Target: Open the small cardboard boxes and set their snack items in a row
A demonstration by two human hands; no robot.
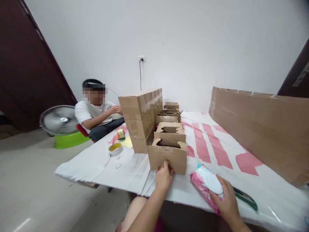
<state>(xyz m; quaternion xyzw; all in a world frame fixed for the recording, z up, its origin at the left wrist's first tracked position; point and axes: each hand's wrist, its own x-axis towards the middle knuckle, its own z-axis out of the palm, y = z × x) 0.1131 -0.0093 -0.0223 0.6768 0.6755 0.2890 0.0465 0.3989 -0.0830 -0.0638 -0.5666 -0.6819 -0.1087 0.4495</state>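
Note:
My left hand (165, 174) is at the front face of the nearest open-topped cardboard box (154, 158), its fingers curled against the lower part of that face. One finger seems to sit at a small hole there. In my right hand (227, 199) is a pink and white soft pack of wipes (205, 187) with a white lid, gripped at its right end over the table's front edge. A green utility knife (246, 198) lies just right of that hand. Behind the nearest box, more open boxes (171, 133) stand in a row going back.
Taped closed boxes (135, 129) form a tall stack left of the row. A tape roll (116, 149) and a tape dispenser (121, 134) lie farther left. A large cardboard sheet (256, 129) stands along the right. Another person (96, 112) sits across the table, near a fan (60, 120).

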